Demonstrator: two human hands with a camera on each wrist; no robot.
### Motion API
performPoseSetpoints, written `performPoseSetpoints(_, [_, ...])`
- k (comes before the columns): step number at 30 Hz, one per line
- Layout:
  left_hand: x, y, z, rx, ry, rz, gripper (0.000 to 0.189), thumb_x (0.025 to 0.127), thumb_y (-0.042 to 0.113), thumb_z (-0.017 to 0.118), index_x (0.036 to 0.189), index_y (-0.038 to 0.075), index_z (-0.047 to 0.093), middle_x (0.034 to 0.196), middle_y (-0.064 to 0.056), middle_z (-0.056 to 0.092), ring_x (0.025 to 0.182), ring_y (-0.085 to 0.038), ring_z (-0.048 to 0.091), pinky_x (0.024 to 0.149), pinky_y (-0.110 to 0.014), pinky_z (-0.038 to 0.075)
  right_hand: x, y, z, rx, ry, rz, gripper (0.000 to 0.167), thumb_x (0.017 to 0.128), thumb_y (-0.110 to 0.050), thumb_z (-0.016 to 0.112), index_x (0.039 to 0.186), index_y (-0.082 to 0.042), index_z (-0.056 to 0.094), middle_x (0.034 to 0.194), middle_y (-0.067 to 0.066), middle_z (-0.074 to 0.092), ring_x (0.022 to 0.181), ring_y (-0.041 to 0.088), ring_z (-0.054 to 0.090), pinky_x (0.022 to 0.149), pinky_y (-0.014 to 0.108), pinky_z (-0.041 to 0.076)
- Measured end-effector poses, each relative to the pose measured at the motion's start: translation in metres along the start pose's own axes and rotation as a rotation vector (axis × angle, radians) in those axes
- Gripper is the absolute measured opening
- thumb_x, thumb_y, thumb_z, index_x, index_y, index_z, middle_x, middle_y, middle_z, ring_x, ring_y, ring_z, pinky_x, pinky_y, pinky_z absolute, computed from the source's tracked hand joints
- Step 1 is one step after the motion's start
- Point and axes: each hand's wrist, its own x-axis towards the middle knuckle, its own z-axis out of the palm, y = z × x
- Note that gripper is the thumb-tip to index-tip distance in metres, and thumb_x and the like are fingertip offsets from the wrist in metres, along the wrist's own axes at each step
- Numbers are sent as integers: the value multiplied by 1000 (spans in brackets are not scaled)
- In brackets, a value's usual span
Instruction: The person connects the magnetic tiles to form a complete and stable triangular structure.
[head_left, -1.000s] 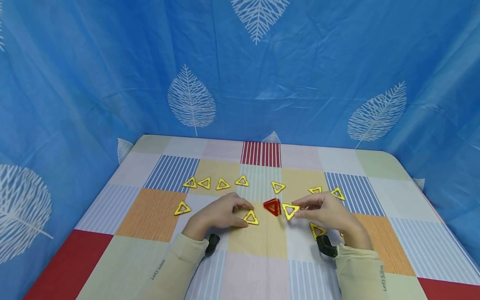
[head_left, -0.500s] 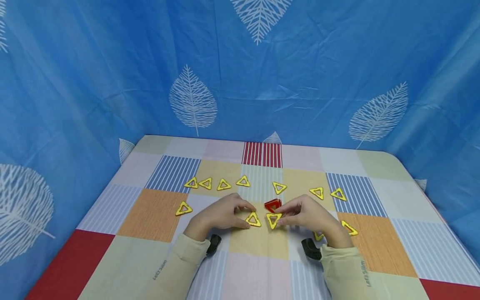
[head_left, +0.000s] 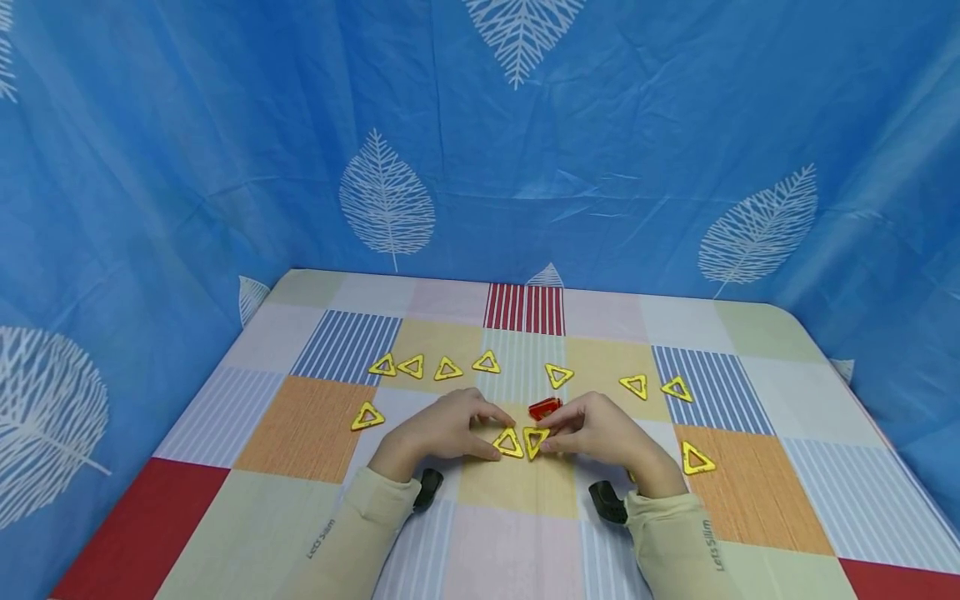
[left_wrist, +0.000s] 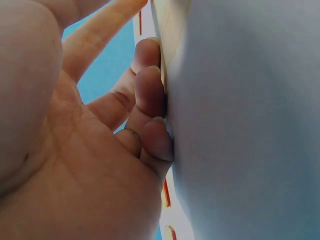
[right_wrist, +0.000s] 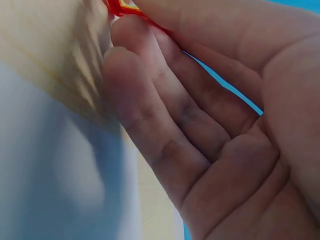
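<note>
Two hollow yellow triangular tiles lie side by side at the middle of the table in the head view. My left hand holds the left yellow triangle between thumb and index finger, flat on the cloth. The right yellow triangle is pinched in my right hand, its point towards me and its side close against the left one. Just behind it lies a red triangular piece, partly hidden by my right fingers. In the right wrist view a red-edged piece shows at the fingertips.
Several loose yellow triangles lie around, among them a back-row triangle, one at the left and one at the right. Another is mostly hidden under my right wrist. Blue curtain encloses the patchwork-covered table.
My right hand has moved left with its yellow triangle and lowered it beside the other one. My left hand has stayed nearly still. The red piece now looks more covered.
</note>
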Motion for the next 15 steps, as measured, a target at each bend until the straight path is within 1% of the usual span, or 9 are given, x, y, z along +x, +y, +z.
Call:
performPoseSetpoints(4, [0, 0, 0, -4, 1, 7, 40, 82, 23, 86, 121, 19, 76, 99, 2, 58, 84, -15, 47, 72, -32, 41, 1, -2, 3, -7, 15, -3, 26, 81, -14, 85, 104, -4, 79, 83, -1, 74, 69, 16, 63, 62, 26, 50])
performPoseSetpoints(15, [0, 0, 0, 1, 5, 8, 40, 82, 23, 86, 120, 21, 76, 96, 4, 57, 83, -15, 46, 71, -32, 39, 4, -5, 8, -10, 18, -32, 24, 81, -12, 86, 103, -4, 79, 87, -1, 73, 74, 16, 67, 67, 27, 53])
